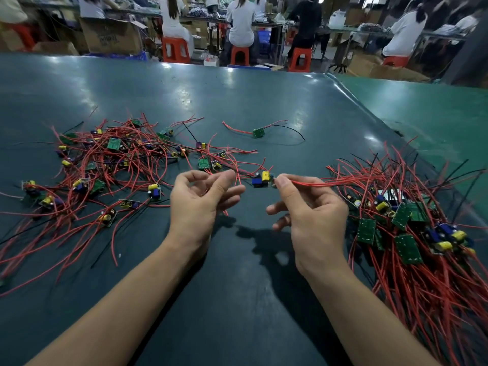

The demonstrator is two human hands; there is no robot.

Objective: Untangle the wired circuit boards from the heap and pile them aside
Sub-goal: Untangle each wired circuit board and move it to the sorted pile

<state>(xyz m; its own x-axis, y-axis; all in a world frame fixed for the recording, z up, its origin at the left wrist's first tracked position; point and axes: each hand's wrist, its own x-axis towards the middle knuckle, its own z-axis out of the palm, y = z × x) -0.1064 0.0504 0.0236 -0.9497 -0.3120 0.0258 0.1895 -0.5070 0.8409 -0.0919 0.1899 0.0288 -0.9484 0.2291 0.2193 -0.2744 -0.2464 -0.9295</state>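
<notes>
At centre frame, in the head view, the right hand [307, 207] pinches a bundle of red wires [309, 183] between thumb and forefinger, right beside a small board [262, 179] that carries a yellow capacitor and a blue part. That board hangs above the tabletop [237, 101], between the two hands. Its wires run right from the pinch toward the pile [412, 228] at the right of the frame.

The left hand [203, 196] is raised just left of the board, palm up, fingers curled; thumb and forefinger meet around thin red wires that trail off toward the heap [105, 170]. How firmly it holds them is hard to tell.

The heap sprawls over the left half of the frame: many small green boards with yellow and blue parts, caught in loose red and black wires. The pile at lower right is denser, its boards lying close together and its red wires running mostly toward the bottom right corner.

One lone board [258, 132] lies apart at upper centre, with a red wire to its left and a black wire curving off to its right.

Along the top of the frame, people [240, 19] in white tops sit on red stools [174, 48] at other benches, with cardboard boxes [111, 35] beside them.
</notes>
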